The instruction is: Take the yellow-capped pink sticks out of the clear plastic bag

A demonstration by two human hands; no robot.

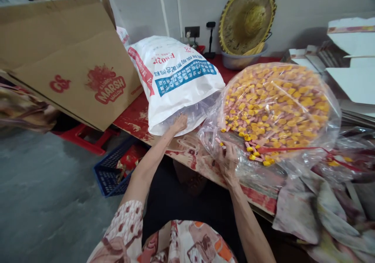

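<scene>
left hand [179,123] reaching into white sack [172,75] mouth, grip hidden; right hand [227,159] pinching pink piece [219,141].

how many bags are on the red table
2: a white woven sack at the left hand, and a clear plastic bag of yellow-pink pieces at the right hand.
</scene>
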